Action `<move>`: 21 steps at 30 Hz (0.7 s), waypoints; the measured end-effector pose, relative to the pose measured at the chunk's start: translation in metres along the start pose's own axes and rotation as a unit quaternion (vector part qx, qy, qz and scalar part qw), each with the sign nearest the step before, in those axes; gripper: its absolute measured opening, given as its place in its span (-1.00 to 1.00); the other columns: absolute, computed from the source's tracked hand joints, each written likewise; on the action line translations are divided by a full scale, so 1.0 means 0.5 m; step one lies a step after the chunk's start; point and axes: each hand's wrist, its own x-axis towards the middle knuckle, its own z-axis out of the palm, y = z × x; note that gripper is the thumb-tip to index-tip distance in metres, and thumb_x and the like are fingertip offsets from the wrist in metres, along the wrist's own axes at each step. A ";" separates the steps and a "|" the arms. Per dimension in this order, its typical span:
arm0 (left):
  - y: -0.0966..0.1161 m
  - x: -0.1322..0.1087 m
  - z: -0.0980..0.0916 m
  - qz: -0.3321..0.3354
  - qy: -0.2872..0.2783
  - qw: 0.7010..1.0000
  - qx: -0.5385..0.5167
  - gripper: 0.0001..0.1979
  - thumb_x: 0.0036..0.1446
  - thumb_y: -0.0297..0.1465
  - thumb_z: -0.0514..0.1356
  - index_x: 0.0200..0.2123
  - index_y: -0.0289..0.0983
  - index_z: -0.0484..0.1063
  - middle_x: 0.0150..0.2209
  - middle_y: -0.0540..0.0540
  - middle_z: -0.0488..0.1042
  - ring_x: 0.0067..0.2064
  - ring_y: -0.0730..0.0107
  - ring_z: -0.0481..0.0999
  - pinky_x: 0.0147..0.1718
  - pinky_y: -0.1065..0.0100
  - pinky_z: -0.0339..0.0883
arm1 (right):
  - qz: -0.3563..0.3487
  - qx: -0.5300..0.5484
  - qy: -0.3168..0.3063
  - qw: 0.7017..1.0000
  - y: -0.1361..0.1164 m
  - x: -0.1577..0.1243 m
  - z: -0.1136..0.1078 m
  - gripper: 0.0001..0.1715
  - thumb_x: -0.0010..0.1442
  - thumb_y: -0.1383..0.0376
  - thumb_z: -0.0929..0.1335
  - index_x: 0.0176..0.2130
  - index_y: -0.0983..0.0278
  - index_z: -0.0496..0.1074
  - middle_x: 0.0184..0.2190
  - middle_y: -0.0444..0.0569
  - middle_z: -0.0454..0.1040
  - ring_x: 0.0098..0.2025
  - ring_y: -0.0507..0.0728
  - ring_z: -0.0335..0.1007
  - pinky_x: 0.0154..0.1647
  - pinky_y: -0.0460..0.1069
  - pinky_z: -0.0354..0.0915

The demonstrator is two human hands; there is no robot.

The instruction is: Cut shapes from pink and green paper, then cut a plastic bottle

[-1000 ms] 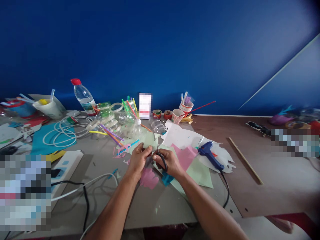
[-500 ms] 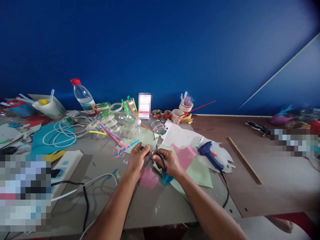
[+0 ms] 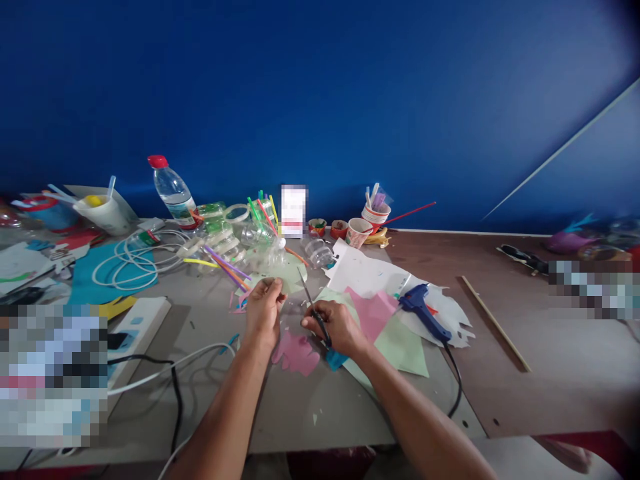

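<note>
My right hand (image 3: 336,327) is closed round the dark handles of a pair of scissors (image 3: 319,316), whose blade points up and away from me. To its left, my left hand (image 3: 265,308) is pinched, thumb against fingers; whatever it may hold is too small to make out. A gap separates the two hands. Beneath them on the table lies a cut piece of pink paper (image 3: 299,353). A blue paper scrap (image 3: 336,360) sits under my right wrist, beside light green paper (image 3: 405,347) and a larger pink sheet (image 3: 371,313).
A blue glue gun (image 3: 425,312) with a black cord rests on torn white paper (image 3: 365,272). Coloured straws and cut plastic bottles (image 3: 257,233) crowd the back, near a red-capped bottle (image 3: 175,197). Left are a power strip (image 3: 145,327) and white cables. A wooden stick (image 3: 495,323) lies right.
My hands have moved apart, the left one shifting left. The scissors have swung so that more of the blade shows between them. The whole view has shifted slightly.
</note>
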 end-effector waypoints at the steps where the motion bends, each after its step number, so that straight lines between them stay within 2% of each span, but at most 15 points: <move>1: 0.000 0.003 -0.002 0.005 0.004 1.000 -0.001 -0.65 -0.27 -0.24 0.40 -0.51 -0.26 0.31 -0.54 0.10 0.37 -0.49 0.57 0.36 -0.41 0.46 0.21 | -0.008 -0.012 -0.007 1.000 0.000 0.000 -0.001 -0.57 0.07 -0.05 0.40 -0.44 0.27 0.45 -0.69 -0.18 0.25 -0.62 0.00 0.14 -0.60 -0.09 0.05; 7: -0.007 0.019 -0.011 0.022 0.004 0.999 -0.034 -0.66 -0.22 -0.23 0.40 -0.47 -0.27 0.35 -0.50 0.04 0.43 -0.46 0.52 0.42 -0.40 0.43 0.26 | -0.059 -0.100 -0.018 0.993 0.000 0.000 -0.006 -0.60 0.08 -0.02 0.40 -0.49 0.25 0.47 -0.72 -0.19 0.22 -0.61 -0.01 0.05 -0.53 -0.09 0.08; 14: -0.013 0.028 -0.017 0.024 0.018 0.998 -0.051 -0.67 -0.24 -0.26 0.43 -0.47 -0.28 0.38 -0.53 0.05 0.43 -0.48 0.52 0.43 -0.44 0.44 0.30 | -0.058 -0.190 -0.023 0.980 -0.008 -0.004 -0.011 -0.61 0.10 -0.02 0.40 -0.46 0.25 0.52 -0.68 -0.13 0.30 -0.44 0.08 0.23 -0.33 -0.07 0.18; 21: -0.018 0.031 -0.020 0.040 0.036 0.999 0.005 -0.68 -0.19 -0.20 0.39 -0.46 -0.27 0.41 -0.57 0.08 0.41 -0.55 0.56 0.36 -0.55 0.50 0.17 | -0.048 -0.208 -0.030 0.977 -0.005 -0.004 -0.013 -0.62 0.10 -0.02 0.40 -0.44 0.23 0.53 -0.66 -0.11 0.33 -0.41 0.09 0.27 -0.30 -0.07 0.18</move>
